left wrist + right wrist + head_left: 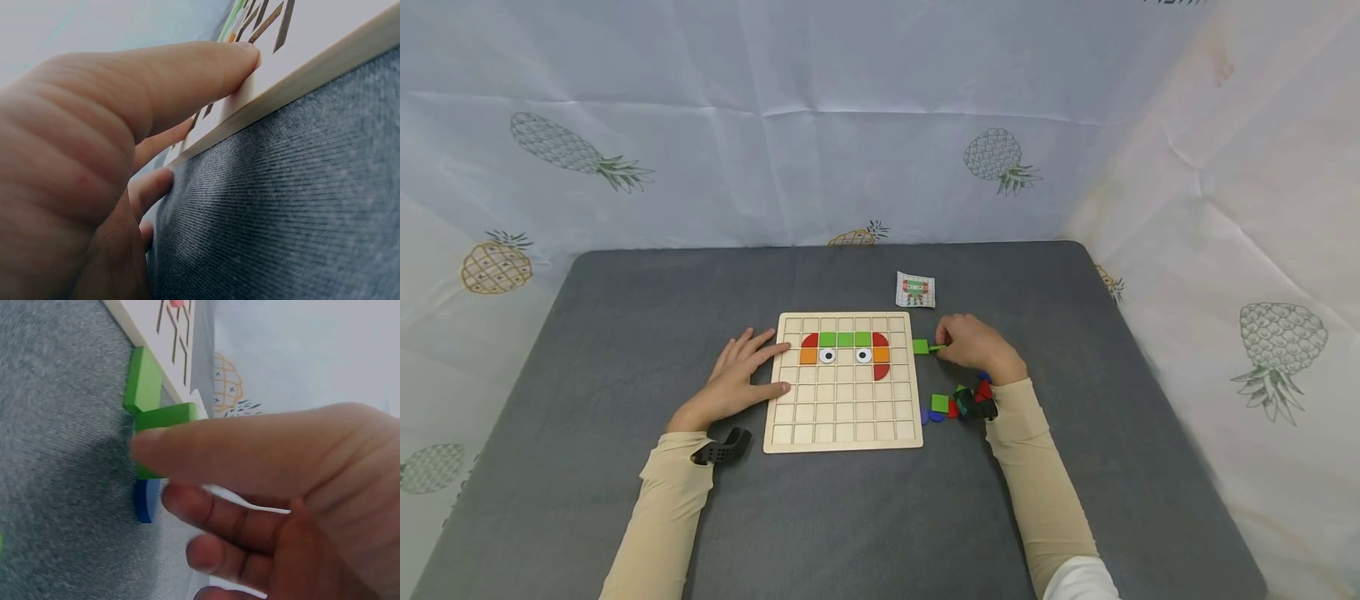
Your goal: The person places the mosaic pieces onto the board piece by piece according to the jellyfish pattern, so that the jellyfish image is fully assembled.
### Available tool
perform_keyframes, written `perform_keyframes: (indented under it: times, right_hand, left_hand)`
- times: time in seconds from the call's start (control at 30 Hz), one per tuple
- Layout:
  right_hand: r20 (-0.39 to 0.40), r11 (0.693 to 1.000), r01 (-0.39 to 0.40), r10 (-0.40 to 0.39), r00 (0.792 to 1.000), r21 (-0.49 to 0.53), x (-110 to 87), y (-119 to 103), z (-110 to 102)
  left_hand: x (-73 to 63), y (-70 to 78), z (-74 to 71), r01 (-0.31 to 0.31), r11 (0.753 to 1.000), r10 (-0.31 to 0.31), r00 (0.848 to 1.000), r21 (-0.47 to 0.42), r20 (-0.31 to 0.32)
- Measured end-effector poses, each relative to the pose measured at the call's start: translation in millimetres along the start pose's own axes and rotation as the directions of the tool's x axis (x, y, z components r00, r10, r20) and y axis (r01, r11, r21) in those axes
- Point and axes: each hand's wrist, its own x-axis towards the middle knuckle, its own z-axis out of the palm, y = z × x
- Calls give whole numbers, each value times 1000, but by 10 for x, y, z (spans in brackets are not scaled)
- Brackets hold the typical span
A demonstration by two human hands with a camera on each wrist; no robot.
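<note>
A wooden grid board lies on the table, with red, green and orange tiles and two eye tiles near its top. My left hand rests at the board's left edge, its thumb and index finger touching the surface, fingers extended. Beyond the right edge, my right hand pinches a green square tile between thumb and fingers. Another green tile lies against the board's edge, just beside the pinched one. In the right wrist view a blue piece shows behind the thumb.
A small picture card lies behind the board. Loose pieces, among them a green square and a blue piece, lie right of the board, partly under the right wrist. Dark cloth covers the table; pineapple-print sheets hang behind.
</note>
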Motion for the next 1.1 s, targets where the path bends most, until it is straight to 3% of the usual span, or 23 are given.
perform_keyframes:
  times: [0.2, 0.4, 0.73, 1.1]
  right_hand:
    - [-182, 988, 80, -56, 982, 129, -30, -58, -56]
    - [-261, 934, 220, -145, 954, 283, -45, -181, -55]
    - [-304, 884, 319, -217, 928, 341, -56, -360, -50]
    - [-259, 866, 333, -248, 934, 372, 44, -563, -41]
  left_hand:
    - [1, -8, -9, 3, 1000, -3, 1000, -1, 9]
    - [2, -10, -12, 3, 1000, -3, 1000, -8, 11]
    - [1, -13, -8, -2, 1000, 2, 1000, -6, 6]
    - [16, -6, 0, 1, 1000, -1, 1000, 2, 11]
